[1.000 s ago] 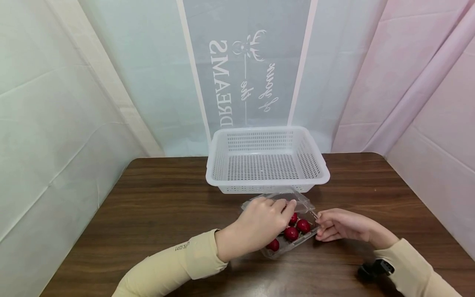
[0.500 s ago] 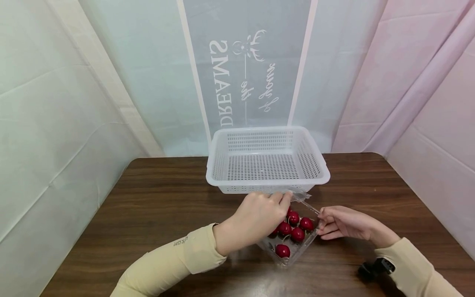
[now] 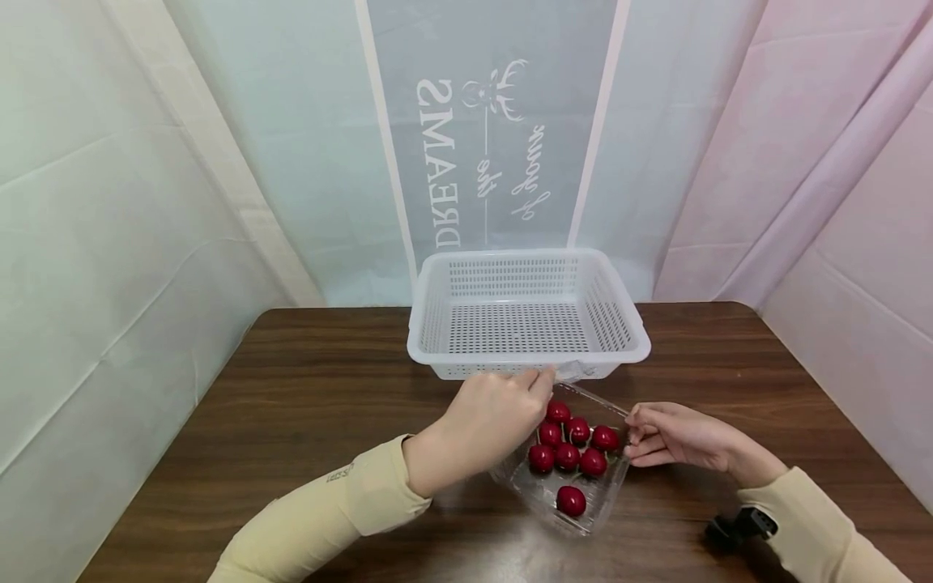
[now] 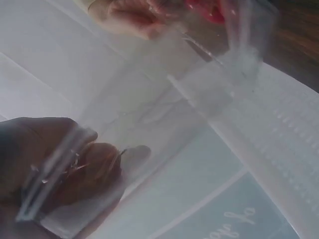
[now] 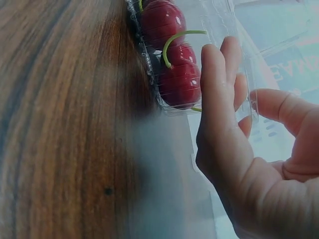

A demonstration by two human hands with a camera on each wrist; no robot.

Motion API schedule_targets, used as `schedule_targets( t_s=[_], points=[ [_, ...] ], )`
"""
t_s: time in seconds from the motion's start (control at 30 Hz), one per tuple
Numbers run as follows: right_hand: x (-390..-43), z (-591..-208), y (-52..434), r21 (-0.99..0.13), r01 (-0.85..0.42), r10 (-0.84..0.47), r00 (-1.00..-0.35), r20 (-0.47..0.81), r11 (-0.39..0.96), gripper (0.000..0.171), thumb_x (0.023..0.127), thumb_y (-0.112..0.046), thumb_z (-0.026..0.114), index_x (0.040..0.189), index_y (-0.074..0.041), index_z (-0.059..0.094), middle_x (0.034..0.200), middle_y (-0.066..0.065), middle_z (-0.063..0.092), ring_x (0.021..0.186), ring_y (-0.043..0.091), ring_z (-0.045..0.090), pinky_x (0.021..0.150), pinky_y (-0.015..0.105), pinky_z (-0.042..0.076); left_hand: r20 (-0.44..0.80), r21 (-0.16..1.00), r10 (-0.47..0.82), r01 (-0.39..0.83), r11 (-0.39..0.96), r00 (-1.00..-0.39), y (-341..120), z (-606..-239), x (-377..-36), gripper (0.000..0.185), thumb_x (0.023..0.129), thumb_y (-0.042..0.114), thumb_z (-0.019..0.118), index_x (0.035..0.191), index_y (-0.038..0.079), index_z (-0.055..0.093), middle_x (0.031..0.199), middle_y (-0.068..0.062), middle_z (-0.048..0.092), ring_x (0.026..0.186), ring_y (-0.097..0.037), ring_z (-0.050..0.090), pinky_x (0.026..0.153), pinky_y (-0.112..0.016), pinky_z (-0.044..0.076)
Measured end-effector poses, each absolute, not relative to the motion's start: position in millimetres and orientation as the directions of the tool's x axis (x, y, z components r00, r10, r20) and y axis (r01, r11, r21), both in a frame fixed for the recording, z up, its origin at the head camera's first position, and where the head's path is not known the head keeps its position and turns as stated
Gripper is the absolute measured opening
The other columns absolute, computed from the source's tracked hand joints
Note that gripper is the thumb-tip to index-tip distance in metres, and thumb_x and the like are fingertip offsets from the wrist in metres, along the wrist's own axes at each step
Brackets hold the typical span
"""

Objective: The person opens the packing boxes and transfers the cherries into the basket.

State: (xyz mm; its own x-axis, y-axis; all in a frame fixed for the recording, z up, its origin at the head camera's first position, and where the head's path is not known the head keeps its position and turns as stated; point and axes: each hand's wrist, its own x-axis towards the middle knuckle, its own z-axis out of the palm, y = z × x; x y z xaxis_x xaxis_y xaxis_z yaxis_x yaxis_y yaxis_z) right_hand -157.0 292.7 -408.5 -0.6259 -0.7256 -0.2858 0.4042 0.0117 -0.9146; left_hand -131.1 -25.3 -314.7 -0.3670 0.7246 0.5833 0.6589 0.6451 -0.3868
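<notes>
A clear plastic clamshell box (image 3: 608,494) lies on the brown table in front of a white basket, with several red cherries (image 3: 568,455) in it. My left hand (image 3: 547,377) pinches the box's clear lid (image 3: 579,371) and holds it folded back against the basket's front wall. The left wrist view shows the lid (image 4: 164,109) between my thumb and fingers (image 4: 99,164). My right hand (image 3: 632,433) holds the box's right rim. In the right wrist view its fingers (image 5: 217,94) lie along the box's wall (image 5: 219,20) beside the cherries (image 5: 174,52), with the thumb on the other side.
The white perforated basket (image 3: 528,360) stands at the middle back of the table (image 3: 291,405) with nothing in it. Curtain walls close in the back and both sides. A black wrist device (image 3: 736,526) sits on my right sleeve.
My left hand has lifted the lid and swung it back towards the basket. The box now lies open and more cherries show. My right hand has stayed at the rim.
</notes>
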Motion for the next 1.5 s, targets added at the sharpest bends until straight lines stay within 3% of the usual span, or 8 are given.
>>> schedule_targets(
  t_s=[0.27,0.6,1.13,1.37,1.5],
  points=[
    [-158.4,-407.7,294.9,-0.921,0.388,-0.705,-0.645,-0.297,0.033,0.024,0.105,-0.019,0.032,0.106,-0.009,0.054,0.095,0.001,0.058,0.092,0.013,0.063,0.090,0.039,0.052,0.673,-0.300,0.652,0.676,0.673,-0.350,-36.6,-317.7,-136.8,0.023,0.087,0.021,0.062,0.106,0.011,0.072,0.082,0.006,0.071,0.045,-0.007,0.055,0.035,-0.025,0.037],
    [-159.6,-405.0,298.2,-0.919,0.394,-0.654,-0.688,-0.314,0.026,0.023,0.104,-0.017,0.032,0.108,-0.009,0.053,0.093,0.000,0.053,0.090,0.010,0.059,0.090,0.039,0.052,0.692,-0.268,0.613,0.654,0.708,-0.380,-57.3,-327.4,-139.9,0.023,0.081,0.020,0.067,0.101,0.011,0.073,0.078,0.004,0.072,0.053,-0.011,0.062,0.040,-0.027,0.044],
    [-162.4,-405.3,297.7,-0.916,0.399,-0.622,-0.706,-0.340,0.047,0.024,0.104,-0.022,0.035,0.109,-0.013,0.057,0.095,-0.002,0.053,0.090,0.008,0.059,0.088,0.036,0.053,0.693,-0.207,0.572,0.639,0.741,-0.438,-93.3,-346.6,-139.9,0.012,0.077,0.020,0.071,0.082,0.010,0.068,0.055,0.007,0.052,0.040,-0.010,0.048,0.035,-0.026,0.035],
    [-163.3,-403.2,297.1,-0.911,0.408,-0.615,-0.704,-0.355,0.060,0.024,0.104,-0.023,0.036,0.108,-0.012,0.057,0.094,-0.001,0.053,0.089,0.008,0.059,0.086,0.034,0.054,0.689,-0.198,0.562,0.627,0.754,-0.457,-101.8,-354.4,-139.3,0.016,0.078,0.021,0.070,0.089,0.009,0.070,0.057,0.006,0.057,0.041,-0.009,0.049,0.034,-0.025,0.033],
    [-164.0,-403.6,295.5,-0.911,0.407,-0.608,-0.706,-0.363,0.071,0.024,0.104,-0.022,0.036,0.107,-0.012,0.058,0.091,-0.002,0.053,0.087,0.007,0.059,0.086,0.034,0.054,0.689,-0.205,0.558,0.613,0.763,-0.463,-105.5,-357.7,-139.1,0.013,0.077,0.022,0.071,0.076,0.011,0.065,0.052,0.006,0.050,0.037,-0.008,0.040,0.034,-0.023,0.025]
  ],
)
